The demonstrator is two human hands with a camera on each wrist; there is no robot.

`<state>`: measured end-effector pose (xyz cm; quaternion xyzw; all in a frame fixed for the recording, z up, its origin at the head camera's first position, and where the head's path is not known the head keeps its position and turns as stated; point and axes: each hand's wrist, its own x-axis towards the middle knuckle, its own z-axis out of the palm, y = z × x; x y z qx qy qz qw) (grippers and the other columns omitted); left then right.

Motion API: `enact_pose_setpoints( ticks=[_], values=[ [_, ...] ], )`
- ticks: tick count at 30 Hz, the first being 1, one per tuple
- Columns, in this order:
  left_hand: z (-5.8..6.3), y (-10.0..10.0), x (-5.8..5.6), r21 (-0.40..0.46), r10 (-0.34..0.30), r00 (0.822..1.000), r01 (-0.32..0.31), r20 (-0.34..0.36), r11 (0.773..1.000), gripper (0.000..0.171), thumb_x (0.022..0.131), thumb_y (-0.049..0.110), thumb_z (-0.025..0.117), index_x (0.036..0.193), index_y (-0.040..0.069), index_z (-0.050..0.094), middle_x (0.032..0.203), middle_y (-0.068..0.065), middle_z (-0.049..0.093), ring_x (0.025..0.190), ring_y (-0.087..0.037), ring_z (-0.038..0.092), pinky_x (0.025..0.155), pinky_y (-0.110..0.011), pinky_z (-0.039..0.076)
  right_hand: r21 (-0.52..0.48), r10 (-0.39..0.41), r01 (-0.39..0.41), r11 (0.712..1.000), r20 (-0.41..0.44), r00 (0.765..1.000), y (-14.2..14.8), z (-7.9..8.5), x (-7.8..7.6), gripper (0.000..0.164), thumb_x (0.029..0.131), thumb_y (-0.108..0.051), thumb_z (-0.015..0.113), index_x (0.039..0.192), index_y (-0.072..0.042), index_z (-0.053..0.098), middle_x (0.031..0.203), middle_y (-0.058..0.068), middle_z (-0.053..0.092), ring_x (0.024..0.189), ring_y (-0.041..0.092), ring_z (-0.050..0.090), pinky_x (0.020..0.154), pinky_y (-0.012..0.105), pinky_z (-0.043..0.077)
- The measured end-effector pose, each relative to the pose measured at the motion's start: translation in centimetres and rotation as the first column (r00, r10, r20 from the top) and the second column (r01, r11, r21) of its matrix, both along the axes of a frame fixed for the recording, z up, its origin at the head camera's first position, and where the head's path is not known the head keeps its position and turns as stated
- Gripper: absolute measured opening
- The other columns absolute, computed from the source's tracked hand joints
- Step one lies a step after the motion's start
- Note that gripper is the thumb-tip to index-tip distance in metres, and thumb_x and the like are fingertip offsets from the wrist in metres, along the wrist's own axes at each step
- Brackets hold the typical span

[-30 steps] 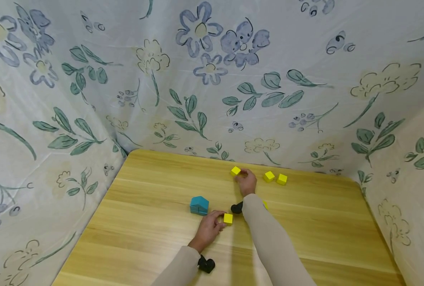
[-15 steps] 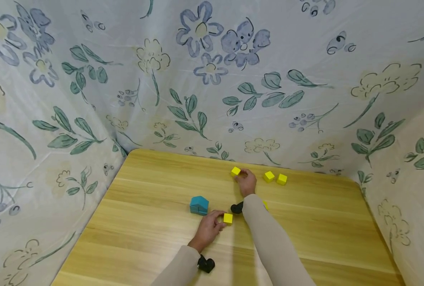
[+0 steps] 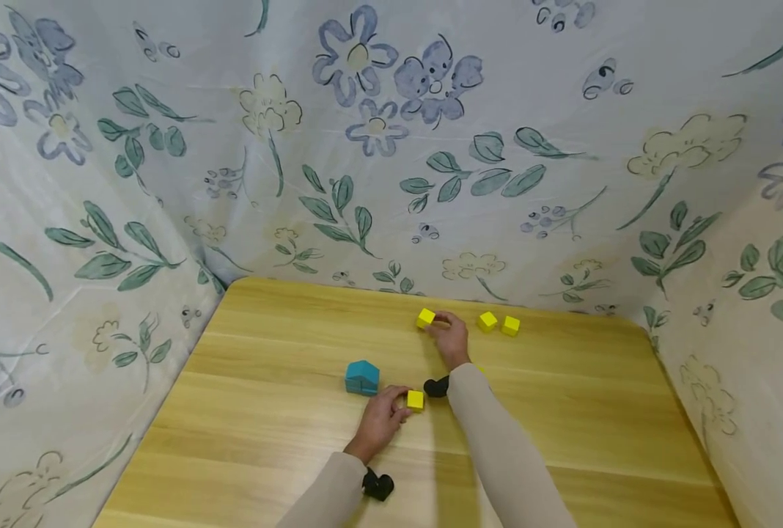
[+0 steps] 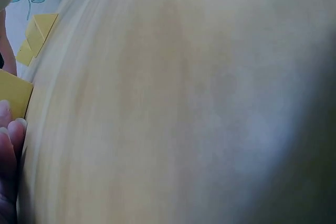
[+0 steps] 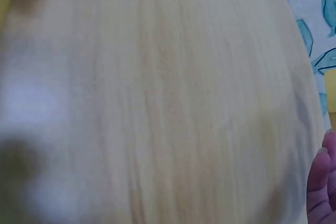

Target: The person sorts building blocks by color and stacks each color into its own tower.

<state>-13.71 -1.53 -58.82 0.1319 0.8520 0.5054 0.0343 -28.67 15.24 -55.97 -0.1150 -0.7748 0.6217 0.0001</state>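
My left hand [image 3: 377, 422] pinches a small yellow cube [image 3: 415, 400] between thumb and fingers, low over the wooden table. In the left wrist view, its fingertips [image 4: 19, 129] lie against that cube [image 4: 14, 95]. Farther back, my right hand [image 3: 451, 339] reaches forward with thumb and index finger at the right side of another yellow cube [image 3: 425, 318]. The right wrist view shows the right fingers [image 5: 318, 174] just below this cube [image 5: 331, 92], which is cut off by the edge. A blue house-shaped block [image 3: 362, 377] stands left of the left hand's fingers.
Two more yellow cubes, a nearer one [image 3: 487, 321] and its neighbour [image 3: 511, 325], lie near the table's back edge. A sliver of yellow [image 3: 480, 369] shows beside the right sleeve. Floral cloth [image 3: 339, 220] surrounds the wooden table [image 3: 253, 433]. Black devices [image 3: 378, 485] sit at both wrists.
The head view has turned slightly, so everything sits a little farther left. Both hands and the cubes keep their places relative to one another.
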Motion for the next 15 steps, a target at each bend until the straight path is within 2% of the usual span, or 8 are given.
enact_pose_setpoints(
  ticks=[7,11,15],
  values=[
    [0.6,0.3,0.0,0.002,0.011,1.0,-0.011,-0.019,1.0,0.036,0.089,0.007,0.068,0.123,0.001,0.06,0.085,-0.001,0.058,0.055,-0.001,0.051,0.051,-0.02,0.047,0.064,0.04,-0.039,0.997,-0.012,0.999,0.5,2.3,2.3,0.037,0.087,-0.006,0.071,0.123,-0.003,0.063,0.123,0.015,0.061,0.1,0.031,0.06,0.084,0.04,0.052],
    [0.6,0.4,0.2,0.012,0.02,1.0,-0.02,-0.015,1.0,0.035,0.088,0.006,0.068,0.122,0.001,0.061,0.083,-0.001,0.058,0.054,-0.002,0.051,0.051,-0.02,0.047,0.077,0.064,-0.062,0.995,-0.021,0.998,0.8,2.9,4.0,0.035,0.088,-0.008,0.071,0.122,-0.004,0.064,0.123,0.014,0.06,0.093,0.028,0.06,0.078,0.037,0.053],
    [0.7,0.4,0.4,0.019,0.018,1.0,-0.018,0.001,1.0,0.036,0.088,0.005,0.068,0.123,0.001,0.06,0.078,0.0,0.057,0.054,-0.002,0.051,0.05,-0.021,0.048,0.068,0.075,-0.073,0.995,-0.031,0.997,1.2,3.4,5.5,0.034,0.088,-0.009,0.071,0.121,-0.006,0.064,0.122,0.011,0.06,0.091,0.025,0.059,0.079,0.038,0.053]
  ],
)
